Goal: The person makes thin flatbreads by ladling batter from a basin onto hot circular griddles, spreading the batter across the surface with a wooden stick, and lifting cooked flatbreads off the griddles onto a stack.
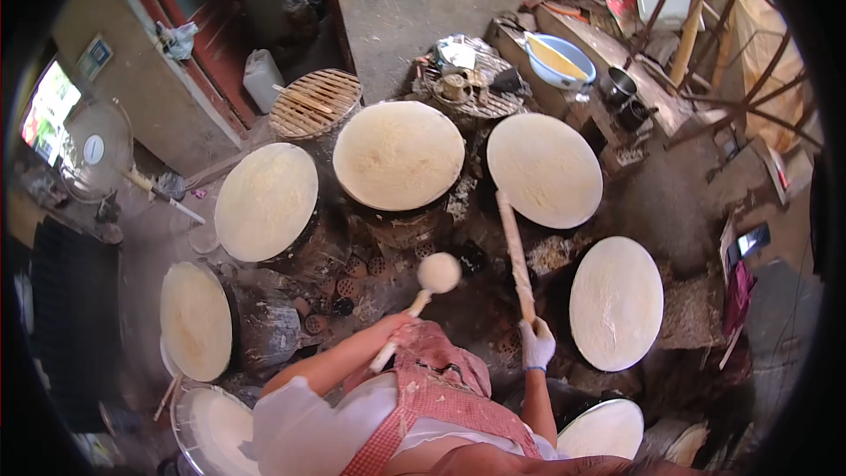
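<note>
My left hand is bare and grips the wooden handle of a ladle. The ladle's round bowl looks full of pale batter and hovers over the floor before me. In a white work glove, my right hand holds a long, flat wooden spreader. Its far end reaches the near edge of a round griddle coated in pale batter. More coated griddles curve around me: one straight ahead, one ahead to the left, one at far left and one at right.
Perforated coal briquettes lie on the floor inside the ring. A large basin of batter stands at lower left, another pale round at lower right. Behind the griddles are a slatted rack, a cluttered stove top and a blue basin.
</note>
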The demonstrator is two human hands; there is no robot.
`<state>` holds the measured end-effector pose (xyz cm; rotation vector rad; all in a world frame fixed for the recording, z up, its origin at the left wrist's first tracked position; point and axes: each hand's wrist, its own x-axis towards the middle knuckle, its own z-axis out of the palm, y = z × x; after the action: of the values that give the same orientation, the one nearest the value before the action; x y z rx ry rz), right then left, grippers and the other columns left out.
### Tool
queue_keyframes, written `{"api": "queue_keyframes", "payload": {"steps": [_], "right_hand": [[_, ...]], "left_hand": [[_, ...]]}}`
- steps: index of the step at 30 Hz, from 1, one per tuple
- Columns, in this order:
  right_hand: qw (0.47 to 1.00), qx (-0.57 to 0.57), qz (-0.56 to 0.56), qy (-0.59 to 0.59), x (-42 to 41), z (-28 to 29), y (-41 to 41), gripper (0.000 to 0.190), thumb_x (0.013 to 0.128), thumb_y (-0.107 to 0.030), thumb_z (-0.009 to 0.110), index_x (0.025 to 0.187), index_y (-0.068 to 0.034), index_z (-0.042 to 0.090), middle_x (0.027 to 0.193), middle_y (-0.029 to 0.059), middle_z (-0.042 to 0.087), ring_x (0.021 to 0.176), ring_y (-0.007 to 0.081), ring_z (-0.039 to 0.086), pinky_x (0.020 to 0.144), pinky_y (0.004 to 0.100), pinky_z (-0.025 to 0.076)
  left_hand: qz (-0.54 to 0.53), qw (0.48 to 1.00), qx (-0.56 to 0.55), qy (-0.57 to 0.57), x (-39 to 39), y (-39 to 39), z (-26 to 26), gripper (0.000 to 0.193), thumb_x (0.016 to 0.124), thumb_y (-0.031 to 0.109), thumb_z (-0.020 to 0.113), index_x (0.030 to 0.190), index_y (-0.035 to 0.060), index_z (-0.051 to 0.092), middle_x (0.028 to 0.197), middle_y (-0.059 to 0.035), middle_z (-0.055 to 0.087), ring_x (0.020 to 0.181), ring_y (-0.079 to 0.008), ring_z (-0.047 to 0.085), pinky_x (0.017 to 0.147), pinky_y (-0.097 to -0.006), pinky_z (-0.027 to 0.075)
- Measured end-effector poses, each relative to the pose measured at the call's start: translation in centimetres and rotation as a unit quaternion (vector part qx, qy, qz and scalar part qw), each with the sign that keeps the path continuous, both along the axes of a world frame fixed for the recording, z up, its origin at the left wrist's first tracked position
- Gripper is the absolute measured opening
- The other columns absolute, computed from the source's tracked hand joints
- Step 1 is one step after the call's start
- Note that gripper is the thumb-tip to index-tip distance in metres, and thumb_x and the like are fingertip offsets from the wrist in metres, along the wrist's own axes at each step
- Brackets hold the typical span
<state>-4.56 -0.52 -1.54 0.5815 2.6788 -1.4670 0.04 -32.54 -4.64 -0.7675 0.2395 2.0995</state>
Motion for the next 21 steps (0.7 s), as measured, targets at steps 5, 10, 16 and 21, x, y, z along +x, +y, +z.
{"api": "queue_keyframes", "payload": {"steps": [5,10,16,21], "right_hand": [[0.992,0.083,0.090,0.026,-3.3,-2.7,-7.3,0.041,0.070,-0.033,0.068,0.097,-0.003,0.062,0.074,0.0109,0.064,0.069,0.0198,0.062,0.066,0.0313,0.047],[0.939,0.210,0.273,0.007,-6.7,-1.5,-19.4,0.035,0.071,-0.041,0.064,0.080,-0.007,0.059,0.074,0.0182,0.061,0.072,0.0344,0.061,0.063,0.0424,0.047],[0.887,0.247,0.355,0.164,-12.8,-2.6,-33.6,0.025,0.072,-0.032,0.064,0.082,-0.010,0.056,0.086,0.0170,0.058,0.070,0.0360,0.061,0.059,0.0442,0.049],[0.868,0.234,0.397,0.183,-17.5,-3.1,-40.4,0.024,0.073,-0.027,0.061,0.084,-0.006,0.057,0.085,0.0198,0.058,0.072,0.0369,0.062,0.063,0.0444,0.051]], "left_hand": [[0.101,0.992,-0.066,-0.038,7.1,-7.0,1.5,0.036,0.087,0.021,0.050,0.055,0.0162,0.035,0.044,0.0028,0.033,0.031,-0.0051,0.027,0.027,-0.0201,0.024],[0.076,0.992,-0.091,-0.030,11.9,-13.4,1.8,0.040,0.085,0.030,0.049,0.051,0.0182,0.033,0.039,0.0065,0.027,0.029,-0.0059,0.025,0.030,-0.0211,0.019],[0.157,0.981,0.058,-0.095,15.7,-17.8,1.8,0.038,0.085,0.024,0.049,0.053,0.0138,0.034,0.042,0.0029,0.029,0.032,-0.0070,0.026,0.032,-0.0212,0.023],[0.199,0.960,0.150,-0.131,17.1,-18.7,0.6,0.039,0.087,0.029,0.045,0.054,0.0140,0.033,0.041,0.0027,0.028,0.034,-0.0100,0.030,0.034,-0.0244,0.027]]}}
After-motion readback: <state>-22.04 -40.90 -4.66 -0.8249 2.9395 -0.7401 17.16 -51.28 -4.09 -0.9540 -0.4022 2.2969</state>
